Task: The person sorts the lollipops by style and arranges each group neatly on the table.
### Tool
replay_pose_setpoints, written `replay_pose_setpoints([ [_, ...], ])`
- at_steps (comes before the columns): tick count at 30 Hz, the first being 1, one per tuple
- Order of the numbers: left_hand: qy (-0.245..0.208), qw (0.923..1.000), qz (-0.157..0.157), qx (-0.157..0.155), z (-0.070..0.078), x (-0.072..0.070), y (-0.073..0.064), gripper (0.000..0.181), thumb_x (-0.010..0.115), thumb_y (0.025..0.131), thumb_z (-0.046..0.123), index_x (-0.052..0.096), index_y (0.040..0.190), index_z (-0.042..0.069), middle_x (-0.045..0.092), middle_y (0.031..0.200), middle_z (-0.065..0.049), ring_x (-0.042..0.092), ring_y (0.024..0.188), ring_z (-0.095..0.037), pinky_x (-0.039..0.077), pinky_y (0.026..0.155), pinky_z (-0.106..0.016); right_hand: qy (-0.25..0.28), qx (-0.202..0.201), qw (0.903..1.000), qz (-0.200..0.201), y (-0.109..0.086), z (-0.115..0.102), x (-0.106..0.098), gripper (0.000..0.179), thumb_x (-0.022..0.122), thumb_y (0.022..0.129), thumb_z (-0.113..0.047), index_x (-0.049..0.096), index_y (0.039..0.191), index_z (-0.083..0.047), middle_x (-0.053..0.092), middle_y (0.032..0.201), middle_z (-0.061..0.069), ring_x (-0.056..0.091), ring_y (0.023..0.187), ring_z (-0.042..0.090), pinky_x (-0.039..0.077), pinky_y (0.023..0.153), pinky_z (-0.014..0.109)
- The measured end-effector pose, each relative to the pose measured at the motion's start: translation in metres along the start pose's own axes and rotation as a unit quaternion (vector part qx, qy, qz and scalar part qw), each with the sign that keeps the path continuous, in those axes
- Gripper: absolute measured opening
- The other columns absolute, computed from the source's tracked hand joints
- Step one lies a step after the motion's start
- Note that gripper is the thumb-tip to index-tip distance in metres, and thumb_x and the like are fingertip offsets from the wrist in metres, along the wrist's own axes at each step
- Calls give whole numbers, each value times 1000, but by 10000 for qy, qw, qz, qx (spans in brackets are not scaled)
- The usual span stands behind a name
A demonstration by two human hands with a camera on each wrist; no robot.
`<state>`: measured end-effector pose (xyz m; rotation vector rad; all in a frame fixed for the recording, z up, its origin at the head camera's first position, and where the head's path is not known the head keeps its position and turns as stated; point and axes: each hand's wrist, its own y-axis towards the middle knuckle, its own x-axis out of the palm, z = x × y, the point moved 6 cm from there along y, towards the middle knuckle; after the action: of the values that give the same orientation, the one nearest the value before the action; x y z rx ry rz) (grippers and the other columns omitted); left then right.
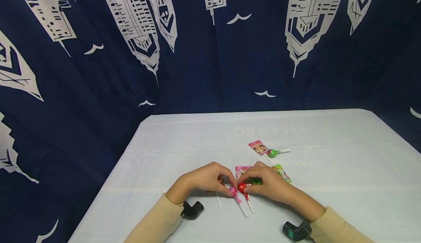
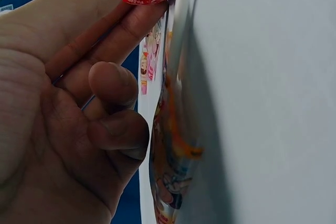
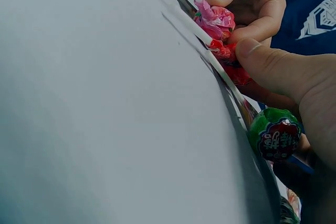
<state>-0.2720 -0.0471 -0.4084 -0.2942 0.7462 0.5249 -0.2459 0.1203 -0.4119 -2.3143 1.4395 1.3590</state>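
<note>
Well, the pink lollipop (image 1: 233, 190) sits just beside the red lollipop (image 1: 242, 188) over the table (image 1: 345, 155), both sticks (image 1: 243, 209) slanting toward you; your left hand (image 1: 208, 177) pinches the pink one, your right hand (image 1: 268, 182) the red, from opposite sides.

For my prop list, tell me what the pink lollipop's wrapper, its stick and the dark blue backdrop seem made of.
The pink lollipop's wrapper: probably thin plastic film, glossy, with bright highlights and crisp creases.
Its stick: likely plastic, smooth and white, though rolled paper is possible.
The dark blue backdrop: seemingly fabric, matte, with soft folds; fibre unclear.
</note>
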Motion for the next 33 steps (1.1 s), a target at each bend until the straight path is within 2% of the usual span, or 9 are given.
replay_pose_setpoints([
  [4, -31, 10000, 8, -45, -1, -1, 0, 19, 83, 82, 16, 77, 100, 20, 51, 58, 10, 34, 42, 0, 30, 44, -15, 47, 60, 10000, -41, -1, 2, 0, 20, 80, 82, -34, 75, 101, -34, 74, 103, -18, 51, 86, 1, 45, 74, 21],
  [9, -59, 9999, 91, -86, 0, -7, -1, 18, 81, 83, 14, 77, 100, 19, 49, 56, 7, 36, 43, 0, 32, 46, -15, 83, 42, 9999, -42, -2, 3, -1, 20, 80, 82, -34, 75, 102, -33, 75, 102, -18, 52, 87, 3, 45, 74, 21],
  [13, -180, 9994, 244, -156, -1, -15, -3, 16, 80, 84, 12, 77, 99, 17, 54, 60, 5, 43, 50, -1, 37, 50, -16, 78, 33, 10000, -47, -3, 3, -1, 19, 80, 83, -34, 75, 101, -33, 74, 101, -18, 53, 86, 3, 45, 74, 21],
  [20, -592, 9951, 511, -608, -6, -30, -14, 17, 76, 86, 8, 76, 99, 19, 67, 76, -2, 61, 57, -15, 51, 52, -26, -17, 150, 9996, -225, -1, 4, 2, 19, 78, 84, -39, 73, 102, -35, 73, 106, -18, 52, 89, 2, 45, 76, 22],
  [23, -426, 9948, 714, -585, -7, -38, -16, 18, 76, 86, 10, 76, 101, 20, 72, 86, 0, 65, 71, -13, 53, 59, -26, -71, 125, 9997, -203, -1, 4, 1, 19, 78, 84, -38, 73, 102, -35, 73, 106, -19, 52, 89, 1, 46, 77, 22],
  [27, -158, 9918, 1158, -525, -10, -53, -21, 20, 76, 86, 12, 76, 104, 21, 73, 101, 5, 65, 87, -9, 54, 72, -25, -78, 77, 9998, -173, 0, 4, 0, 19, 78, 84, -37, 73, 103, -35, 73, 105, -18, 53, 90, 1, 46, 78, 23],
  [31, -350, 9856, 1532, -630, -19, -66, -28, 23, 73, 88, 9, 74, 110, 19, 72, 109, 3, 68, 91, -12, 56, 76, -28, -39, 87, 9997, -221, -1, 4, 1, 20, 78, 84, -37, 74, 103, -34, 74, 104, -18, 53, 90, 1, 46, 77, 22],
  [33, -544, 9822, 1692, -604, -24, -72, -30, 25, 71, 89, 7, 73, 113, 14, 71, 111, -1, 70, 91, -20, 57, 74, -30, -72, 97, 9997, -232, -1, 4, 1, 20, 78, 84, -37, 73, 103, -34, 73, 104, -19, 53, 90, 1, 45, 77, 22],
])
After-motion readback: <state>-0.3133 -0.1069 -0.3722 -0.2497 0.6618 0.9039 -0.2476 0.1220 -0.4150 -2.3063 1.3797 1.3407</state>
